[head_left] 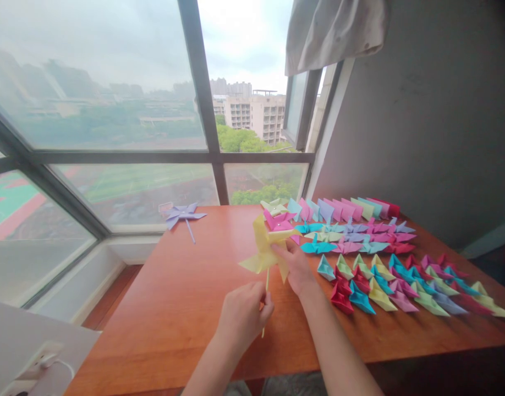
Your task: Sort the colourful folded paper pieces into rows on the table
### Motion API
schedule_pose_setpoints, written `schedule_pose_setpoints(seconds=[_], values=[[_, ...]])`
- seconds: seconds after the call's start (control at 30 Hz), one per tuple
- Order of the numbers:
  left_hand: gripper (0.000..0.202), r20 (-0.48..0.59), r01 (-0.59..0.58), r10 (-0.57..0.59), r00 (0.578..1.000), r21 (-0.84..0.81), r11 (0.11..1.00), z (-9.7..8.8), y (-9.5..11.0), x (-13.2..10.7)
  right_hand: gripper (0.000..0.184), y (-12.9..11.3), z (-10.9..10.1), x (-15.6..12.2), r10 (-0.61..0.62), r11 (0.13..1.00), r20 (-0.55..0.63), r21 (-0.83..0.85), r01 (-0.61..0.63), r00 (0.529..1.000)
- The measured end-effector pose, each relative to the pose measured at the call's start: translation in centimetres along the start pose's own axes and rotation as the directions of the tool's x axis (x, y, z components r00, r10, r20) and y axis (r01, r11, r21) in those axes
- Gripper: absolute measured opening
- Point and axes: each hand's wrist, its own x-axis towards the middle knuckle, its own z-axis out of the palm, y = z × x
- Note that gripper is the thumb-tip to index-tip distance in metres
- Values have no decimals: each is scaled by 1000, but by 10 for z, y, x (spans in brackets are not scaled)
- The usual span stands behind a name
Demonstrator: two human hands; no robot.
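Note:
A yellow paper pinwheel [264, 248] stands upright above the wooden table [186, 308]. My left hand [243, 315] is closed around its thin stick, low down. My right hand [297, 268] pinches the right side of the pinwheel's blades with its fingertips. A finished purple pinwheel [184, 215] on a stick lies flat at the table's far left, near the window.
Several rows of folded coloured paper pieces [384, 258] cover the right half of the table, close to my right wrist. A large window runs along the far edge, a grey wall stands on the right. A white power strip [42, 357] lies at bottom left.

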Motion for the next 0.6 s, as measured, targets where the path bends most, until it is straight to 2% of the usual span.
schedule_pose_setpoints(seconds=[0.4,0.6], values=[[16,28,-4,4,1000,5,1000,1,-1,-2,38,-4,0,-2,-6,995,33,-99,10,999],[17,36,-2,5,999,-66,998,4,-2,0,36,2,-2,2,-32,988,8,-152,33,999]])
